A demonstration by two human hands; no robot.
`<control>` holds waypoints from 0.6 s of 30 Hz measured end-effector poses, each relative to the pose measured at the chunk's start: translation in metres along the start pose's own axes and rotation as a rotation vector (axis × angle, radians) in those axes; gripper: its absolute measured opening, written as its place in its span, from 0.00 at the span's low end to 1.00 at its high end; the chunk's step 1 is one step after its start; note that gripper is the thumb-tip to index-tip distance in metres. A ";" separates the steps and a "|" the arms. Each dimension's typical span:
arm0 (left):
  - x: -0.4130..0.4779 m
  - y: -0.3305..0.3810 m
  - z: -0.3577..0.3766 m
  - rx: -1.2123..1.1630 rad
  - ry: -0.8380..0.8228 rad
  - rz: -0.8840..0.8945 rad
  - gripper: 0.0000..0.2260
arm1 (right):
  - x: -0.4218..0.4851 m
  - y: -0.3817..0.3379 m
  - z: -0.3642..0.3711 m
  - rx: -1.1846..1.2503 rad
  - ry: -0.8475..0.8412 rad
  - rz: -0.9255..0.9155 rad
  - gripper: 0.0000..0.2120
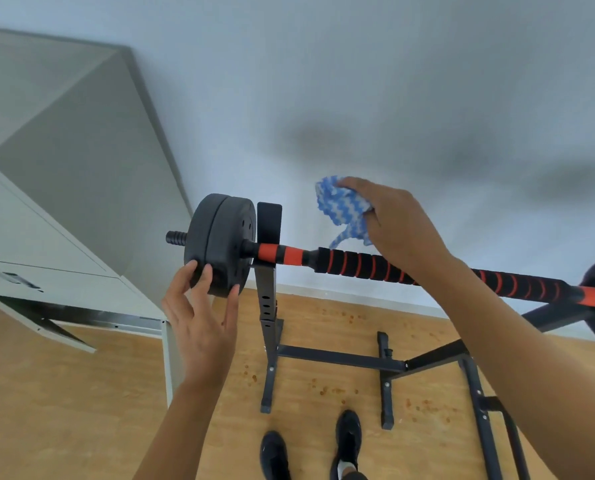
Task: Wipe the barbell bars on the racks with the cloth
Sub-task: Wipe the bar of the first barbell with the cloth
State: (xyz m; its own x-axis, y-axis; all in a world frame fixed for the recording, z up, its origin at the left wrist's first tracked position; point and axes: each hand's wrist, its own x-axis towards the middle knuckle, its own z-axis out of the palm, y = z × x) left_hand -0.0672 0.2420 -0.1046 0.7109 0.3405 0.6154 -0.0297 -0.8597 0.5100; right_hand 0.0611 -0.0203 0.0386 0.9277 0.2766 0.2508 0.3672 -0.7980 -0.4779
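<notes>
Here, the barbell bar (375, 266), black foam ringed with orange, rests on the rack (266, 292) just under the right hand (398, 223), which clutches a blue-and-white cloth (341, 206). The left hand (199, 317), fingers straight, touches the black weight plates (220, 237).

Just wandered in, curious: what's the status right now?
Left hand open, fingers on weight plate. Right hand grips cloth above barbell bar. Nothing in the way.

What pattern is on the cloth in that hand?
The cloth has blue and white zigzag stripes, seen in the head view, bunched in the right hand.
</notes>
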 end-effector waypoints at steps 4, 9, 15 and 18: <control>-0.008 -0.001 -0.004 -0.025 0.004 -0.032 0.22 | -0.018 0.005 0.048 -0.108 -0.307 0.010 0.21; 0.033 0.006 -0.022 0.004 -0.103 0.019 0.23 | -0.029 0.012 0.058 -0.005 -0.265 0.023 0.20; 0.064 0.009 -0.012 -0.067 -0.291 0.090 0.23 | -0.055 0.030 0.029 -0.085 -0.234 -0.174 0.23; 0.071 0.011 -0.011 -0.066 -0.306 0.074 0.23 | -0.059 0.032 0.015 -0.156 -0.263 -0.266 0.23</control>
State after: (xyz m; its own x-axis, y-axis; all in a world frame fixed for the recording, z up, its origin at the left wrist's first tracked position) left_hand -0.0245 0.2613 -0.0490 0.8833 0.1392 0.4477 -0.1273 -0.8478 0.5148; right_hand 0.0191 -0.0546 -0.0042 0.7946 0.5963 0.1146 0.6012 -0.7461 -0.2863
